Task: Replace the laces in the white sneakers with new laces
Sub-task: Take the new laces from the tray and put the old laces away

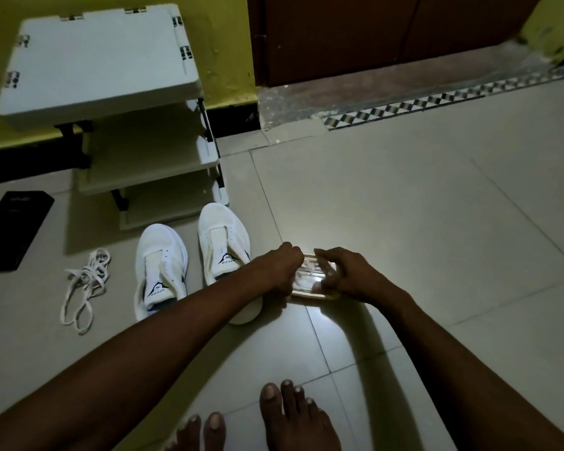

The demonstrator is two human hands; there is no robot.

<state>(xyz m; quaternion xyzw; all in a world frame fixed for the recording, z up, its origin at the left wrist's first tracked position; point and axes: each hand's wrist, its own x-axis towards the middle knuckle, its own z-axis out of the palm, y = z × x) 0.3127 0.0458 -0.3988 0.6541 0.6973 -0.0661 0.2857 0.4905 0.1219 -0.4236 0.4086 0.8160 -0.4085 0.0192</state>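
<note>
A small clear packet (pixel 307 283), glossy with glare, its contents blurred, lies on the floor tile at mid-frame. My left hand (pixel 279 268) pinches its left end, and my right hand (pixel 350 276) curls over its right end. Two unlaced white sneakers (pixel 223 242) stand just left.

"SPEED" on left sneaker tongue (pixel 158 289), probably same on right sneaker tongue (pixel 227 260)
</note>
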